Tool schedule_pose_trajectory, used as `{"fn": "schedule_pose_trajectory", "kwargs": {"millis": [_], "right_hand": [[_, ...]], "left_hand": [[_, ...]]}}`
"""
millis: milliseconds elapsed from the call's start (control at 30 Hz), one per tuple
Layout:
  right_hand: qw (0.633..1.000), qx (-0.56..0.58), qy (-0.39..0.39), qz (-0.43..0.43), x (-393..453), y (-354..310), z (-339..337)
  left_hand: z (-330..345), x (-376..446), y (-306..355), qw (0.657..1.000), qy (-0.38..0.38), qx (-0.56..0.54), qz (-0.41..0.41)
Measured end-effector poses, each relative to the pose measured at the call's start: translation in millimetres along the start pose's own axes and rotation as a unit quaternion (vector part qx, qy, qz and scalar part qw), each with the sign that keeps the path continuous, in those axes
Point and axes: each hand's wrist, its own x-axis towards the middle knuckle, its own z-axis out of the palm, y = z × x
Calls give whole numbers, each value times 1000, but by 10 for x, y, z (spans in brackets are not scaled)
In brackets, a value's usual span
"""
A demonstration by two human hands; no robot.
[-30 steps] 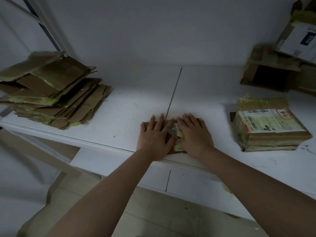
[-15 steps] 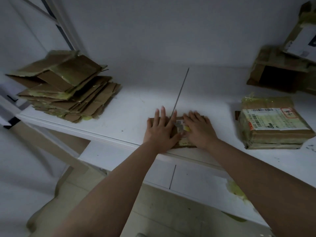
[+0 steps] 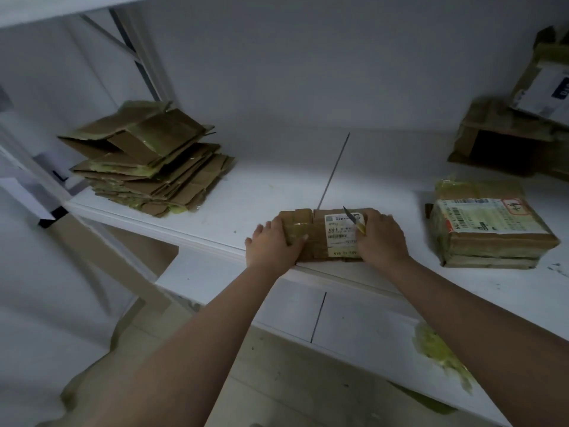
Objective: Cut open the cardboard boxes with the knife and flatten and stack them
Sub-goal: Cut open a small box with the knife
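A stack (image 3: 151, 161) of flattened cardboard lies at ten o'clock on the white surface (image 3: 264, 186), its sheets fanned unevenly and edged with yellowish tape. At centre, near the front edge, a person holds a small taped box (image 3: 317, 234) bearing a white label. The left hand (image 3: 272, 243) grips the box's left end, thumb laid across the top and fingers curled down over the side. The right hand (image 3: 380, 237) clasps the right end, fingers curled over the far edge, and holds a knife (image 3: 354, 220) with a yellow handle; the blade points up and away toward eleven o'clock, above the label. A dark seam in the surface runs from the box toward twelve o'clock. At three o'clock, well apart from the hands, a larger box (image 3: 489, 229) sits sealed, label facing up. Behind it, at two o'clock, a pile (image 3: 508, 137) of more boxes leans against the wall, one with a dark open side. Below the surface at five o'clock, crumpled yellowish tape (image 3: 440, 355) hangs off the front panel.
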Motion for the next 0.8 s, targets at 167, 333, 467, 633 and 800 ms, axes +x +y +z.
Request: {"fn": "schedule_pose_trajectory", "kwargs": {"millis": [167, 333, 467, 633, 800], "right_hand": [[993, 92, 72, 1, -31, -240, 16], [989, 112, 88, -33, 85, -633, 90], [982, 143, 117, -51, 241, -1109, 174], [962, 196, 169, -93, 530, -1961, 208], [945, 234, 193, -123, 745, -3005, 252]], "left_hand": [[18, -86, -24, 981, 70, -182, 18], [-222, 37, -275, 975, 122, -183, 19], [-623, 255, -560, 975, 173, -132, 53], [-1269, 620, -1076, 945, 276, -131, 116], [-2118, 976, -1720, 928, 335, -74, 147]]}}
